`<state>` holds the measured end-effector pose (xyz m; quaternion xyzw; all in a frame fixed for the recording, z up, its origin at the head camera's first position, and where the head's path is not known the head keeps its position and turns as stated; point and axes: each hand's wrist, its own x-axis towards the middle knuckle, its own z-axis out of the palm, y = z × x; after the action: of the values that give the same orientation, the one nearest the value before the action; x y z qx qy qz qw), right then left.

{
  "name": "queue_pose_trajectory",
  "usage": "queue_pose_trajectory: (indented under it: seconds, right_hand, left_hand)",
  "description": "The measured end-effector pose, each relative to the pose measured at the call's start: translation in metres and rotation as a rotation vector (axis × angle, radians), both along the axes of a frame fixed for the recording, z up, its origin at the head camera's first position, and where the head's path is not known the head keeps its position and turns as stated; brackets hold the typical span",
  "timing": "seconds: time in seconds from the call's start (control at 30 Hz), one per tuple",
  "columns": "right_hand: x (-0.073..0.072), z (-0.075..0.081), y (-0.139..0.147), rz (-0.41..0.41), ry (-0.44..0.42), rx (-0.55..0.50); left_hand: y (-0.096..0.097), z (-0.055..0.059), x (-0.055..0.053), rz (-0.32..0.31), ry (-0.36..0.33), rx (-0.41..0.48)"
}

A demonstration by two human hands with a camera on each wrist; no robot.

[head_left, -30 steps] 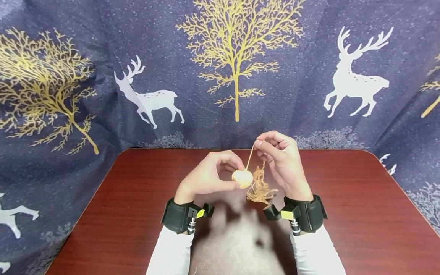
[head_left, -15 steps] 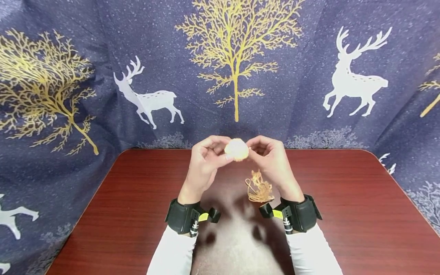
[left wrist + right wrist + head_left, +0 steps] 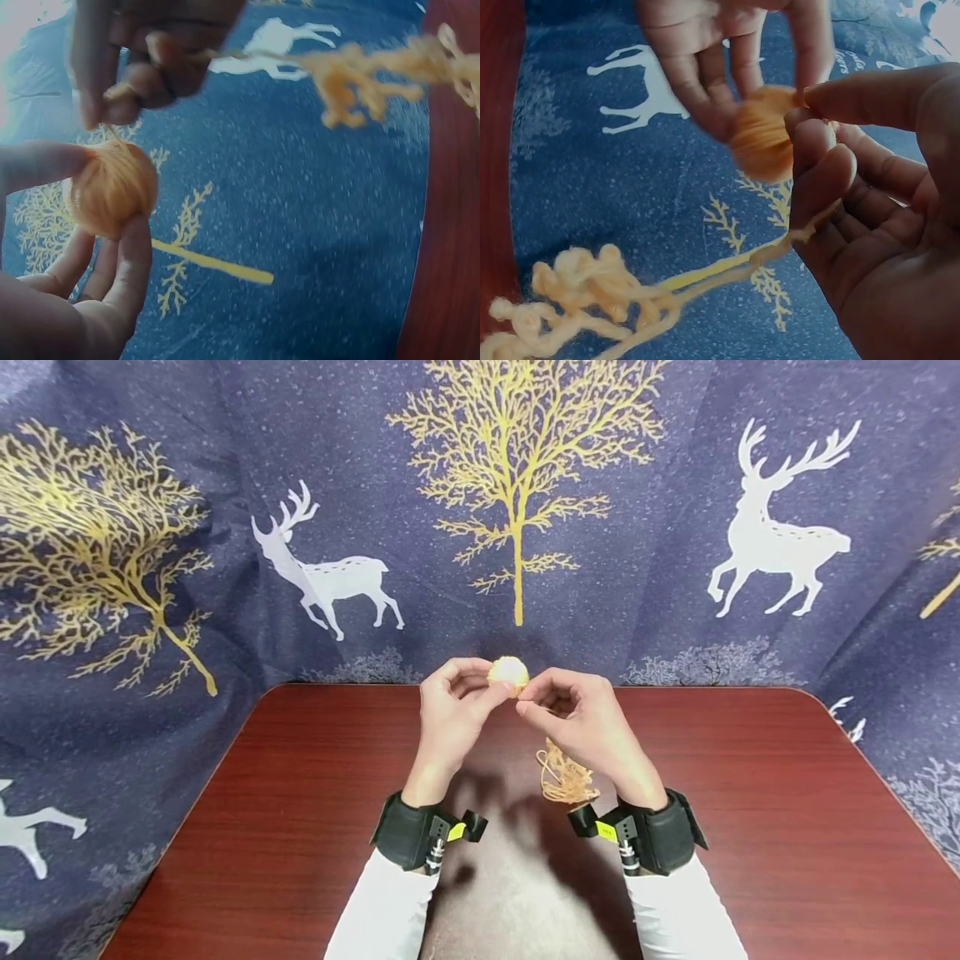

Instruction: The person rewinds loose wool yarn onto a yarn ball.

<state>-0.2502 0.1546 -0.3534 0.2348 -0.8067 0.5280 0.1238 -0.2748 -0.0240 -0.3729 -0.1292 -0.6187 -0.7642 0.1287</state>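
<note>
A small ball of orange-yellow yarn is held up over the far part of the table between the thumb and fingers of my left hand. Wound strands show on the ball in the left wrist view. My right hand, close beside the ball on its right, pinches the strand that runs off it. Its other fingers curl around the yarn's continuation, seen best in the right wrist view. From this hand hangs a loose tangle of the same yarn, kinked and looped in the right wrist view.
A reddish-brown table lies under the hands, with a greyish area at its near middle. Behind it hangs a dark blue cloth printed with white deer and yellow trees. Both wrists wear black camera straps.
The ball has risen away from its lower position, and the taut strand between the hands has shortened. My right hand has come down and left, right up to the ball. The tangle still hangs below.
</note>
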Motion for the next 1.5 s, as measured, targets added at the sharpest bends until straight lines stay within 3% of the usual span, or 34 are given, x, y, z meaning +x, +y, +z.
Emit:
queue_pose_trajectory:
  seconds: [0.1,0.23,0.4,0.5,0.6,0.67,0.77,0.83,0.9,1.0,1.17,1.27,1.37,1.5]
  right_hand:
    - [0.0,0.001,0.003,0.038,-0.011,-0.081]
    - [0.0,0.002,0.008,0.077,-0.043,-0.238]
    - [-0.003,0.004,0.012,0.128,-0.141,-0.523]
    - [-0.004,0.005,0.014,0.167,-0.21,-0.709]
    - [-0.005,0.005,0.017,0.171,-0.255,-0.832]
    - [-0.007,0.004,0.018,0.136,-0.267,-0.846]
    - [-0.009,0.002,0.017,0.052,-0.249,-0.755]
    - [-0.01,0.0,0.016,-0.01,-0.219,-0.619]
    - [-0.01,-0.001,0.015,-0.049,-0.177,-0.478]
    - [-0.009,-0.002,0.012,-0.069,-0.121,-0.309]
    - [-0.007,-0.002,0.007,-0.031,-0.079,-0.176]
    - [-0.006,-0.002,0.002,-0.006,-0.057,-0.123]
    - [-0.003,-0.002,-0.003,-0.007,-0.025,-0.066]
    - [-0.002,-0.002,-0.006,-0.027,0.018,-0.028]
  left_hand:
    - [-0.002,-0.002,-0.001,0.01,0.022,-0.167]
    - [-0.008,-0.004,-0.003,-0.053,0.04,-0.374]
    - [-0.016,-0.004,-0.003,-0.233,0.046,-0.518]
    - [-0.022,-0.004,-0.003,-0.368,0.089,-0.564]
    - [-0.025,-0.004,-0.004,-0.54,0.153,-0.545]
    - [-0.027,-0.003,-0.003,-0.665,0.19,-0.478]
    - [-0.027,-0.001,-0.001,-0.813,0.215,-0.308]
    - [-0.026,0.002,0.001,-0.841,0.23,-0.181]
    - [-0.023,0.005,0.004,-0.809,0.247,-0.06]
    - [-0.017,0.007,0.007,-0.701,0.233,0.118]
    - [-0.009,0.01,0.008,-0.505,0.077,0.413]
    - [-0.005,0.01,0.006,-0.374,0.007,0.5]
    - [-0.002,0.008,0.003,-0.215,0.005,0.427]
    - [-0.001,0.003,0.0,-0.012,0.065,0.12]
